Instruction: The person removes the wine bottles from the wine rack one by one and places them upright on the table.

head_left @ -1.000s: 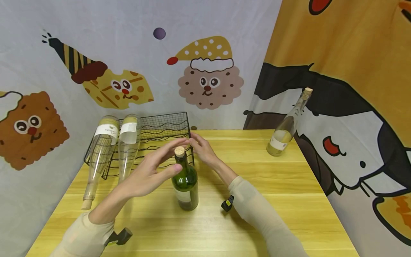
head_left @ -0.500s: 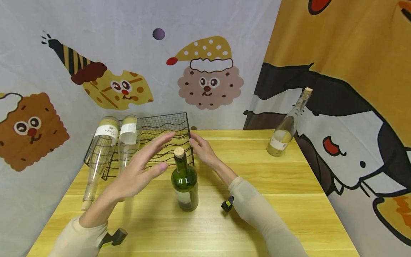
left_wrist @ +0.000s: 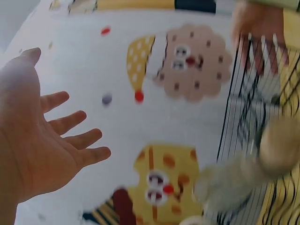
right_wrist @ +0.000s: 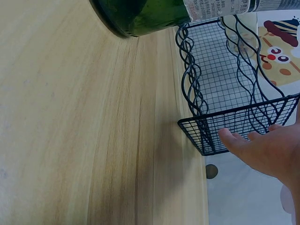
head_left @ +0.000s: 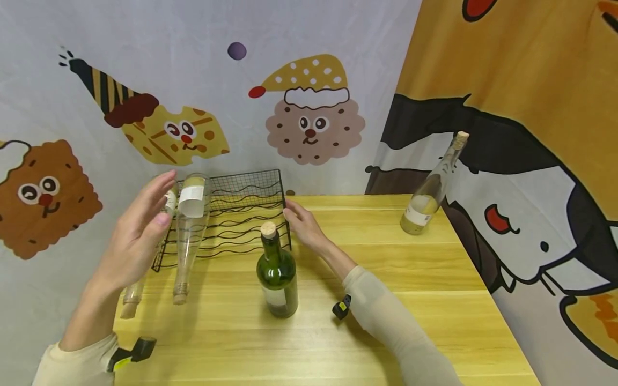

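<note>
In the head view my left hand [head_left: 132, 241] is raised at the left with its fingers extended. It overlaps most of a corked clear bottle [head_left: 133, 292] lying in the black wire bottle rack [head_left: 246, 187]. A second corked clear bottle [head_left: 190, 236] lies beside that one, neck toward me. My right hand [head_left: 307, 228] touches the rack's right end panel with straight fingers; the right wrist view shows that hand [right_wrist: 267, 150] against the mesh. Between my arms a corked green wine bottle [head_left: 277, 276] stands upright on the table, in front of the rack. The left wrist view shows my left palm [left_wrist: 42, 136] holding nothing.
Another corked clear bottle [head_left: 425, 206] stands at the table's back right, near the curtain. Cartoon-printed cloth [head_left: 309, 32] hangs behind and to the right of the wooden table [head_left: 367, 257]. The rack sits at the back left, by the cloth.
My left hand has moved away from the green bottle toward the left, over the leftmost clear bottle. My right hand has stayed at the rack's end, and the bottles have not moved.
</note>
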Tool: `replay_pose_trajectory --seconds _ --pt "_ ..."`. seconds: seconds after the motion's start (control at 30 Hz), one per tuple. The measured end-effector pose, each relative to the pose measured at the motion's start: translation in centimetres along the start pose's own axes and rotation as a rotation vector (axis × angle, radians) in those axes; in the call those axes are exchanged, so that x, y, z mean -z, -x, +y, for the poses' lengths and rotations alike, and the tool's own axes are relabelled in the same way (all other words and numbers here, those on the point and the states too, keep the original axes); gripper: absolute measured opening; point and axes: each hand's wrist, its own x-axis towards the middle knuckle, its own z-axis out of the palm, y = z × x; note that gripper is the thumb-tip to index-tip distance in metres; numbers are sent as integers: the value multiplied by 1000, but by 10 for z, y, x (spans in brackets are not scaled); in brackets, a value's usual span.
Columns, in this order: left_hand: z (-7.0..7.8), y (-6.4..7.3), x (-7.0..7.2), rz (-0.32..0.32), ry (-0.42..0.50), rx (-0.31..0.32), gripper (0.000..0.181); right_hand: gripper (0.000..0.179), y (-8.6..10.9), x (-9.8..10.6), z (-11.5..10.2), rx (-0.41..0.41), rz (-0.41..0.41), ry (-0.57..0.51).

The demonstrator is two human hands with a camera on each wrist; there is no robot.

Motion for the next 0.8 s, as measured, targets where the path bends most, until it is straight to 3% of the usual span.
replay_pose_trajectory --seconds 0.17,0.27,0.4,0.8 --pt "-26 3 28 72 -72 100 59 65 1 2 -1 -1 22 5" --pt "-45 9 43 62 -156 230 60 65 1 2 -2 -2 25 5" --pt "-72 19 60 34 -230 346 61 67 2 2 -1 1 15 7" --pt "-140 52 82 -28 -264 589 66 67 0 1 0 7 21 25"
